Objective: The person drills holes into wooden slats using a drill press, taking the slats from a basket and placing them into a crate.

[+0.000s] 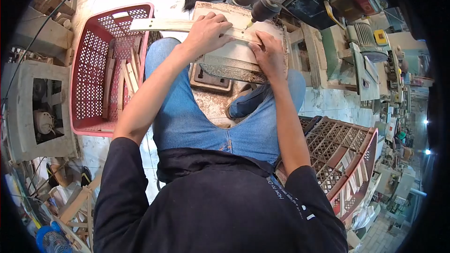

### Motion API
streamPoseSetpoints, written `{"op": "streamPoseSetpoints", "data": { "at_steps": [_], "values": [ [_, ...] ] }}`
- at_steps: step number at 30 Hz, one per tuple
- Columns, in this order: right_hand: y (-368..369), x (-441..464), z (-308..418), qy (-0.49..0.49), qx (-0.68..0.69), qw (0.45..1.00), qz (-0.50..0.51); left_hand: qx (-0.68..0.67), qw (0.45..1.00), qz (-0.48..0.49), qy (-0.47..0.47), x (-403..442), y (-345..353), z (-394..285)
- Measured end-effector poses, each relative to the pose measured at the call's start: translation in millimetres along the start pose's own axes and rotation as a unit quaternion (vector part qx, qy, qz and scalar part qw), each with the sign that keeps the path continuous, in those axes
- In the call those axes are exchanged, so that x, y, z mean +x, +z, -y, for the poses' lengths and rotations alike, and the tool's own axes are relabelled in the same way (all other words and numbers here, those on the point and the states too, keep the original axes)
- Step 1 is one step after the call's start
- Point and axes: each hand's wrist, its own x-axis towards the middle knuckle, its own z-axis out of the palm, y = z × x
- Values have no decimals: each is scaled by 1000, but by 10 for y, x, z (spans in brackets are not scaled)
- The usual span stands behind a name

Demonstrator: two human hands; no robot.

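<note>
Upper left to left: a red perforated plastic basket (86, 77) on the floor, narrow wooden strips (132, 77) lying loose inside, likely set there to be within the left arm's reach.

Upper centre: a long, flat, pale wooden strip (161, 25) with small dark holes, laid across the desk (225, 9), its left end overhanging the basket.

On the strip: the left hand (209, 30), closed over its middle, apparently to hold it flat.

Beside it: a black drill chuck (265, 9), its pale-tipped bit (250, 25) angled down near one hole.

Next: the right hand (269, 54), apart from the left, fingertips at the strip's right end, perhaps to steady it; whether they grip or only press, cannot tell.

Lower right: a brown lattice-walled plastic crate (328, 133), more wooden pieces (349, 173) visible beside its lattice.
</note>
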Motion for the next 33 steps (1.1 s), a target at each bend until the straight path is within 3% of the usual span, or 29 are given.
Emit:
{"op": "streamPoseSetpoints", "data": {
  "at_steps": [18,33],
  "values": [
    [88,60,33,55,-37,998,-14,31,996,-76,-24,67,197,-162],
    [85,79,20,60,-14,998,-10,36,997,-52,-49,65,211,-141]
  ]
}}
